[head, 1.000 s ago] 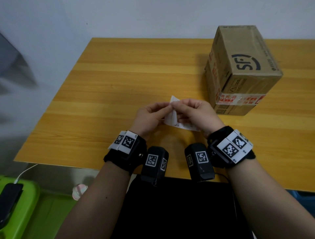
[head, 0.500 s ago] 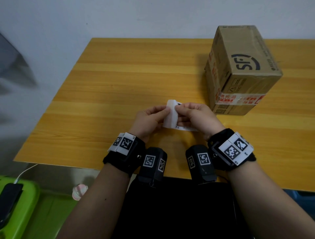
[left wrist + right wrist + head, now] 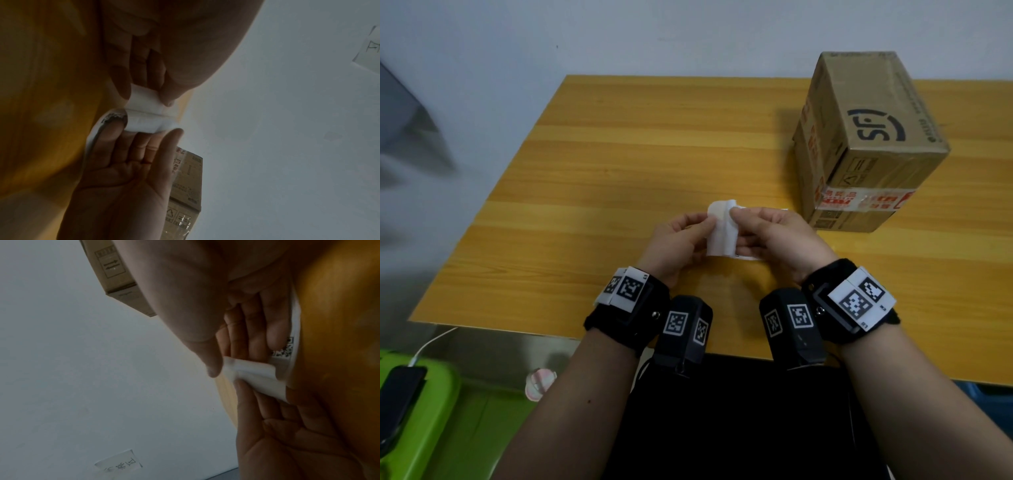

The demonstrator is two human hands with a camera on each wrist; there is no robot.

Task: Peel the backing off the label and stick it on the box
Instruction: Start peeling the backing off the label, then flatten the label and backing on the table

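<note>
A small white label sheet (image 3: 720,236) hangs just above the wooden table (image 3: 619,171), held between both hands. My left hand (image 3: 705,228) pinches a blank white layer (image 3: 144,99) that is folded back from the sheet. My right hand (image 3: 743,222) grips the rest of the sheet, whose printed side with a QR code (image 3: 284,349) lies against its fingers. The right wrist view shows the peeled flap (image 3: 257,376) between my right thumb and the left fingers. The brown cardboard box (image 3: 866,137), marked with a black logo, stands to the right of and beyond my hands, apart from them.
The box carries red-and-white tape (image 3: 866,200) on its near face. A green bin (image 3: 417,411) with a dark phone (image 3: 397,394) and a white cable sits on the floor at lower left. A paper note (image 3: 119,464) hangs on the grey wall.
The blank layer has come further off the sheet, from a lifted corner to a broad flap, as my left hand draws it leftward. The box has not moved.
</note>
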